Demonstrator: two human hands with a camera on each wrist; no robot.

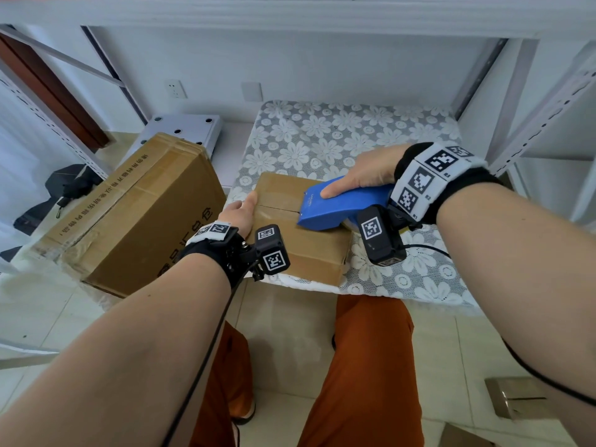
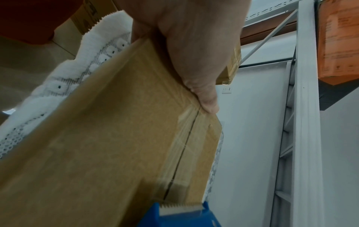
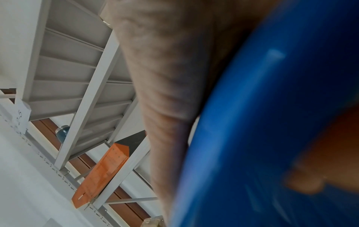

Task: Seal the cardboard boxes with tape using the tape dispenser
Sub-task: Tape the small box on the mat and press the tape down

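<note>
A small cardboard box [image 1: 309, 246] lies on the lace-covered table [image 1: 403, 272]. Clear tape [image 2: 186, 142] runs along its top seam. My right hand [image 1: 364, 175] grips a blue tape dispenser [image 1: 338, 204] from above, index finger stretched along its top. The dispenser's front rests on the seam near the box's middle, and its serrated blade [image 2: 182, 206] touches the tape. My left hand [image 1: 240, 214] holds the box's left edge, thumb [image 2: 205, 98] pressed on the tape end at the seam. Its fingers go down the side, mostly hidden. In the right wrist view only my palm [image 3: 165, 76] and the blue dispenser body [image 3: 262, 122] show.
A large cardboard box [image 1: 129, 214] stands tilted just left of the small one. Grey shelf uprights [image 1: 516, 124] frame the table on both sides. A black bag [image 1: 71, 185] and a small brown box [image 1: 516, 398] lie on the tiled floor. My legs are below the table's front edge.
</note>
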